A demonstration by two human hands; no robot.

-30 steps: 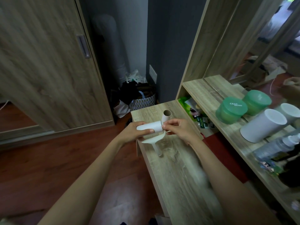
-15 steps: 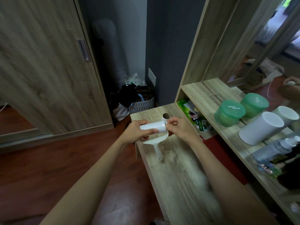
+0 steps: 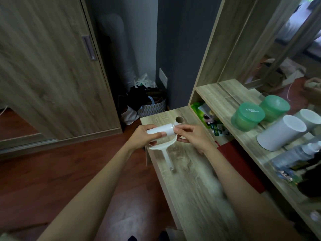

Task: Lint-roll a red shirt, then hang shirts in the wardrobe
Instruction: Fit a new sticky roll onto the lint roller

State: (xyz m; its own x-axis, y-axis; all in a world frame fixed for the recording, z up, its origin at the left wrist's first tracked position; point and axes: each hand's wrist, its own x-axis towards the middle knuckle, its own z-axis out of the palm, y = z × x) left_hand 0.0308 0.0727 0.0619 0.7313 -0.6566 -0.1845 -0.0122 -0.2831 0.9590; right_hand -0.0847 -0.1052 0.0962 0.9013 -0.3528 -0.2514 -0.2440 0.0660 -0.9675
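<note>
Both hands worked the white plastic lint roller above the far end of the pale wood-grain desk. The left hand was closed around the white adhesive roll, fingers wrapped over its top and thumb beneath. The right hand was pinched shut at the roll's right end, fingertips pressed to the end of the roll. The curved white guard and slim handle hung below the roll, with the hooked tip just above or on the desk; which could not be told.

Compared with a second earlier, the right hand's fingertips had shifted onto the end of the roll, while the left hand's grip and the roller's position stayed nearly the same. A brown cardboard tube stood just behind the hands. This suggested that a roll was being seated on the holder or a sheet edge was being picked, so the tool was being prepared and rolling had not begun.

No red shirt was clearly visible; a red surface showed under the shelf to the right, its nature unclear. The wood-grain sliding wardrobe door stood to the left.
</note>
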